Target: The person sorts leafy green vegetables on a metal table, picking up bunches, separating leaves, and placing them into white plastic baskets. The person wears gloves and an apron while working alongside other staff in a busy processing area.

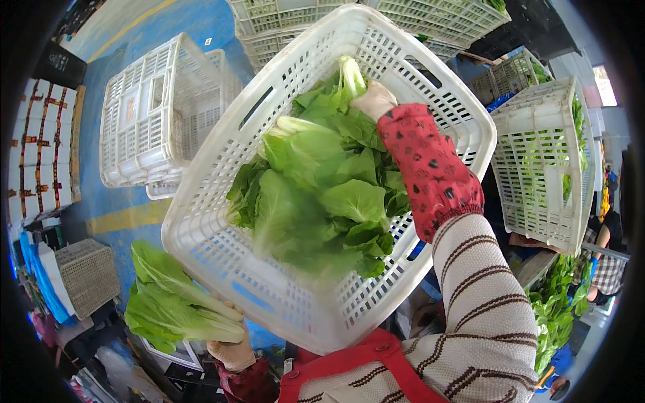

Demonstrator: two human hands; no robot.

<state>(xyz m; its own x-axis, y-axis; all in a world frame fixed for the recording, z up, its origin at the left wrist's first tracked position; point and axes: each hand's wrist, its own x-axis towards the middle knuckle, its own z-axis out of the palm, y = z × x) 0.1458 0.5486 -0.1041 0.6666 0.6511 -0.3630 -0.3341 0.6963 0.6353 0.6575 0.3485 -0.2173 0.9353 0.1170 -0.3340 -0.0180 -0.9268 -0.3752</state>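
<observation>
A white plastic crate (322,322) stands before me, holding several heads of leafy greens (302,161) with pale stalks. My right hand (375,99), pale-gloved below a red patterned sleeve cover, is closed around a head of greens (351,75) near the crate's far wall. Outside the crate's near left corner, my left hand (234,348) grips the pale stalk end of another leafy head (176,302), its leaves pointing up and left. Part of the heap in the crate is blurred.
Empty white crates (141,116) stand on the blue floor at left, beside stacked white boxes (43,151). More crates (282,30) are stacked beyond. At right are a crate of greens (539,176) and loose greens (554,307). A person in checked clothing (607,272) is at far right.
</observation>
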